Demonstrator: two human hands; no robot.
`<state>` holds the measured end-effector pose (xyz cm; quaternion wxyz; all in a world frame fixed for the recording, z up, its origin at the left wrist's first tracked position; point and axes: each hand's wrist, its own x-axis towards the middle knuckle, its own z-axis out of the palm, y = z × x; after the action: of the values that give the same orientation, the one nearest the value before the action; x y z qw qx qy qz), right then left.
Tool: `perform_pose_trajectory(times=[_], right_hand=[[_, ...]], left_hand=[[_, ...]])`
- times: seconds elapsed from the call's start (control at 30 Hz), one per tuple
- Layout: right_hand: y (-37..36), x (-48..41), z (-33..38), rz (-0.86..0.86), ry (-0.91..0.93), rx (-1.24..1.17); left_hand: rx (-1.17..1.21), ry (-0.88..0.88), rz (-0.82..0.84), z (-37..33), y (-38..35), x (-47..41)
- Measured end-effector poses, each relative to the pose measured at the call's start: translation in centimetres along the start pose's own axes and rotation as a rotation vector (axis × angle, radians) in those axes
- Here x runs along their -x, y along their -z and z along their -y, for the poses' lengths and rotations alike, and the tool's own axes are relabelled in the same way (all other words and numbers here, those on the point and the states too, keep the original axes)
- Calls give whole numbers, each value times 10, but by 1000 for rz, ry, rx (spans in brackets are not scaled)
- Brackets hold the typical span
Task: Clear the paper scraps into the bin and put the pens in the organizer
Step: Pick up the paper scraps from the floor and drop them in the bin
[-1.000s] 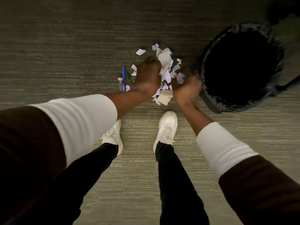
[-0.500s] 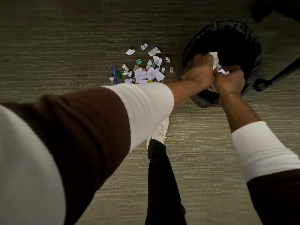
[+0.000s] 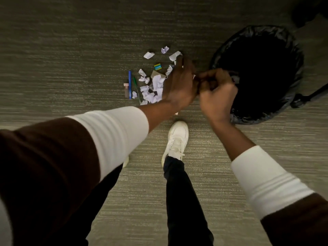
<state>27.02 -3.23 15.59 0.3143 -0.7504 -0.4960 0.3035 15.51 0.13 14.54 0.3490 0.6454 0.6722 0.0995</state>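
Observation:
White paper scraps (image 3: 154,87) lie in a loose pile on the grey carpet, with a few strays (image 3: 148,55) farther out. A blue pen (image 3: 130,84) and a green pen (image 3: 136,87) lie side by side at the pile's left edge. The black bag-lined bin (image 3: 293,50) stands to the right. My left hand (image 3: 179,84) hovers over the pile's right side, fingers spread and holding nothing. My right hand (image 3: 217,93) is at the bin's left rim with its fingers curled in; nothing shows in it. No organizer is in view.
A small pink-capped tube (image 3: 126,88) lies left of the blue pen, and a small blue-and-yellow block (image 3: 157,66) sits among the scraps. My white shoe (image 3: 176,139) stands just below the hands. A black bar (image 3: 316,93) runs off to the right beside the bin.
Both hands carried a bunch of scraps from the pile over the bin; the scraps are gone from them. The left hand has swung back over the pile and the right has drawn back to the rim.

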Motion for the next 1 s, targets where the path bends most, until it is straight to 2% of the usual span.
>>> perform_pose_trajectory(times=[0.1,0.27,0.33,0.47,0.53,0.67,0.8,1.0], right_hand=[[-42,8,-10,156,75,55],[-109,9,-69,619,6,608],[-135,8,-96,708,-25,677],[-182,0,-146,741,-73,660],[-199,-2,-163,722,-42,672],[-227,-1,-184,630,155,778],[-243,-5,-179,582,104,851],[-232,-27,-185,426,189,684]], left_hand=[[-157,27,31,66,2,-8],[-393,57,167,170,-13,-26],[-420,69,245,200,-27,-37],[-460,-4,476,235,-61,-68],[-459,-75,529,243,-77,-83],[-468,-155,494,259,-103,-100],[-478,-224,322,273,-121,-99],[-366,-236,255,276,-110,-79]])
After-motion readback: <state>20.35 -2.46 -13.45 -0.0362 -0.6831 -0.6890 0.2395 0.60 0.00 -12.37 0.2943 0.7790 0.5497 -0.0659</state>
